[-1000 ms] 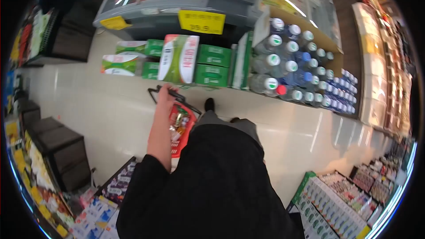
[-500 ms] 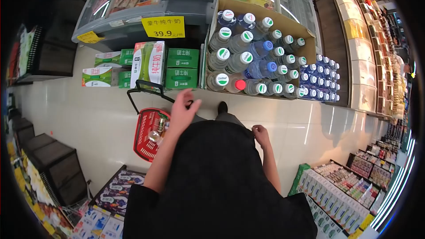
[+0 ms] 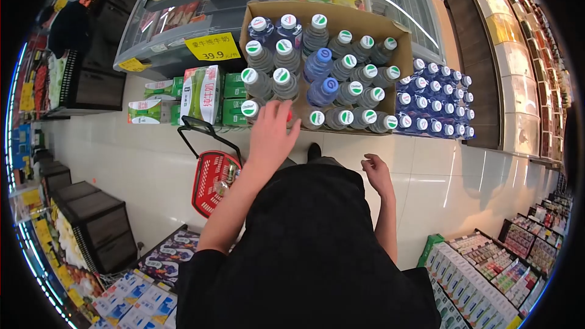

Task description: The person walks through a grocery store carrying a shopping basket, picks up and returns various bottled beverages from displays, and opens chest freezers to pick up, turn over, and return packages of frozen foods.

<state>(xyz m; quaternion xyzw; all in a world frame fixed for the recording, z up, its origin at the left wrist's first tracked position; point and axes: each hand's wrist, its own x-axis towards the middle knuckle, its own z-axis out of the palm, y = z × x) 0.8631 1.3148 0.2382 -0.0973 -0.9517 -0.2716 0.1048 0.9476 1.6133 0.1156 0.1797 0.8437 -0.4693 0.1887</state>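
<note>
Loosely bent, the fingers of the left hand [image 3: 273,137] reach over the near edge of the cardboard box [image 3: 359,22], with the thumb a modest gap apart. Between thumb and fingers shows a sliver of a red-capped bottle [image 3: 289,116]; whether they grip it or merely rest on it, I cannot tell. The right hand [image 3: 379,174] hangs outside the box, short of its near edge toward the right end, fingers slackly curled and partly open.

The red-capped bottle stands in the box's near row, second from the left; the hand hides most of it. Around it in the box, clear bottles [image 3: 281,77] stand upright in rows, many with white caps bearing green marks. Near the box's middle, two blue-capped bottles [image 3: 329,86] stand one behind the other.

Just right of the box are smaller blue bottles [image 3: 436,108]. Left of it stand milk cartons [image 3: 203,94], and on the floor nearer than these, a red basket [image 3: 206,173] holds a few small items, its black handle raised.
</note>
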